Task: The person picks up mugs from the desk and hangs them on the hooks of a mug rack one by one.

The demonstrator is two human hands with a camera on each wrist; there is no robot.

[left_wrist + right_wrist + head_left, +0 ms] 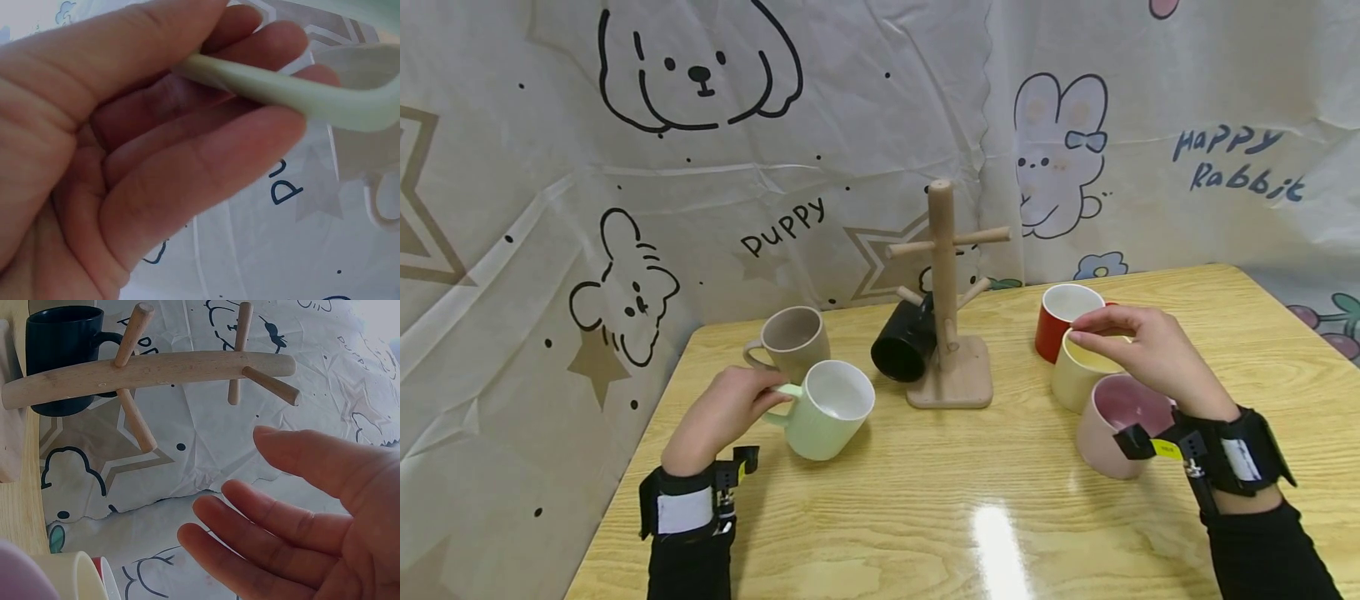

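Left hand (724, 414) has a closed grip on the handle of the green mug (830, 410), fingers curled round it; the mug is tilted, and I read it as lifted off the counter (925, 500), though the head view doesn't make that certain. Right hand (1150, 354) hovers with a loose, open grip over the yellow mug (1078, 375), holding nothing. I read this as the carry step toward the mug tree (947, 292), where the black mug (904, 342) already hangs on a lower left peg. Next move calls for lining the handle loop up with a free peg; the upper crossbar pegs look bare. Room is fair centre-counter. Beige mug (792, 337) sits just behind the green one, red mug (1062, 321) and pink mug (1120, 425) crowd the right side.
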